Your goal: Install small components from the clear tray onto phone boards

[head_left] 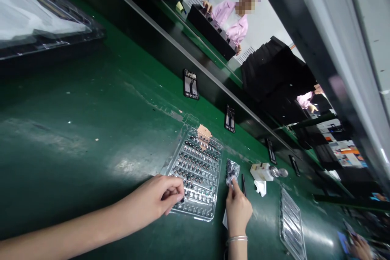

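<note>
Two hands (152,197) (238,211), one clear tray (191,213), one plastic bag (232,172)

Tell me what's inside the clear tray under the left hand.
The clear plastic tray holds rows of small dark components, with a tan paper piece at its far end; the left hand covers one edge, hiding pockets there.

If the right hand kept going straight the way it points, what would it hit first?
The right hand is already at a small clear plastic bag, so that comes first. Beyond it, probably a black phone frame; depth is unclear.
</note>
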Tool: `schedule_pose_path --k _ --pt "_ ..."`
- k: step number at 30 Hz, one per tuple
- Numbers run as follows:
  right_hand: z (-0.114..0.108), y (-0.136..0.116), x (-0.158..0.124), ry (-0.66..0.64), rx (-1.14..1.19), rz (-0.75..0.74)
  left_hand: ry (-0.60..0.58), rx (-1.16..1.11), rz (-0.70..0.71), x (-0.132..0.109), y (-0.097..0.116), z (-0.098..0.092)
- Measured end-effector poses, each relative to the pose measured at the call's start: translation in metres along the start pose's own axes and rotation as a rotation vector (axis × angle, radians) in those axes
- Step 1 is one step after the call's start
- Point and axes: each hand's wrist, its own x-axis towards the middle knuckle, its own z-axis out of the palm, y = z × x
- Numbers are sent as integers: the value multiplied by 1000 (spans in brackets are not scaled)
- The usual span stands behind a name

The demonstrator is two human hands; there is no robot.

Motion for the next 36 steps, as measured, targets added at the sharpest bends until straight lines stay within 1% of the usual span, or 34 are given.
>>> schedule_pose_path --k 5,11,15,20,24,30,36 --pt "4 5 2 -8 -2 -30 1 1 -1 0 1 0" --pt "12 9 1 98 27 25 -6 -18 7 0 -2 1" --pt "12 8 -1 143 38 50 2 -66 10 0 -1 1" --pt "11 7 0 112 36 40 11 -131 30 1 -6 3" --pt "10 6 2 113 31 61 6 -213 4 3 -10 3" --pt "6 5 5 62 47 72 -8 -350 -12 3 -7 0" --pt "4 1 9 73 102 112 -9 -370 14 2 -6 1"
